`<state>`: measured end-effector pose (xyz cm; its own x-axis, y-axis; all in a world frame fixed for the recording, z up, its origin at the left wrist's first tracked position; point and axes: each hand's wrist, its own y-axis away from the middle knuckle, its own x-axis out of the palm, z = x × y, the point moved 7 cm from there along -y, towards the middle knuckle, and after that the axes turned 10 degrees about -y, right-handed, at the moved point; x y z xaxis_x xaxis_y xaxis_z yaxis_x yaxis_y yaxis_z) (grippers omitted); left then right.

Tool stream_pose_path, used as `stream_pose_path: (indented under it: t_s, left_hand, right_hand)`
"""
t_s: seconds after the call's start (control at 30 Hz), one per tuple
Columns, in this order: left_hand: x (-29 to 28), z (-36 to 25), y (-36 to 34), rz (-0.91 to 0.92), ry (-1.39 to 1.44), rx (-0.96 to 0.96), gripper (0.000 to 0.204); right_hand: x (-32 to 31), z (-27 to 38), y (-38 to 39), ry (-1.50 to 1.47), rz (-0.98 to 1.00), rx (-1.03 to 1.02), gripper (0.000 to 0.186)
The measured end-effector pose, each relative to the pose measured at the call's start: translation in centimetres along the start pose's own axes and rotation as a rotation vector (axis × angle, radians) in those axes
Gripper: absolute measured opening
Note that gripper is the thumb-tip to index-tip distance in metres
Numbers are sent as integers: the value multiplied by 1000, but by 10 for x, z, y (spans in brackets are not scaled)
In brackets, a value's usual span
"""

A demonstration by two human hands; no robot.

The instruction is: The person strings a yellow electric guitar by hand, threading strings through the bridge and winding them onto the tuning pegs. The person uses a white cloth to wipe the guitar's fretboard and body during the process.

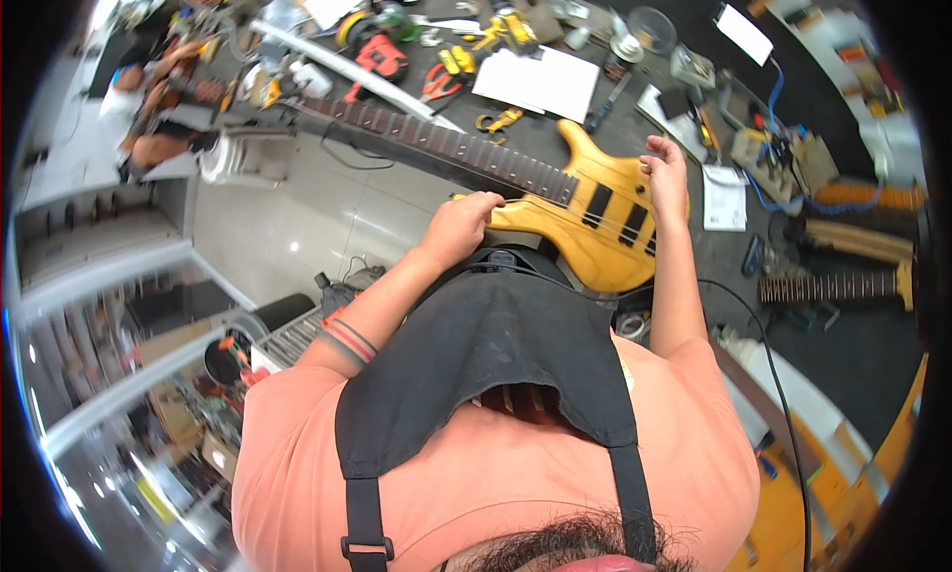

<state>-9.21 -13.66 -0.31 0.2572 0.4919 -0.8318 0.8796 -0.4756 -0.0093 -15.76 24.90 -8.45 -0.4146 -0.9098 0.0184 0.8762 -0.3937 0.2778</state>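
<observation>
Natural-wood electric bass guitar with dark fretboard (595, 210) lying across the bench at 12 o'clock, neck running toward 10. Left hand (462, 227) closed over body's lower edge at 9; right hand (666, 175) loosely curled, fingertips touching upper edge at 3. Pickups mounted, strings not discernible; pliers and papers (540, 81) beyond at 12.
</observation>
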Motion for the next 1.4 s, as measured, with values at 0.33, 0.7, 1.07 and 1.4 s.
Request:
stream_pose_path:
  t_s: [0.33, 0.7, 1.07, 1.4]
  left_hand:
    - [-47, 124, 113, -233, 306, -548, 21]
    - [-180, 257, 79, -360, 377, -376, 20]
    - [-274, 412, 218, -611, 691, -640, 17]
    - [-258, 493, 310, -548, 790, -916, 23]
  right_hand:
    - [216, 4, 29, 196, 504, -66, 23]
    - [557, 212, 91, 324, 844, -631, 22]
    - [963, 509, 185, 202, 607, -1460, 49]
    - [1108, 542, 144, -60, 707, -887, 62]
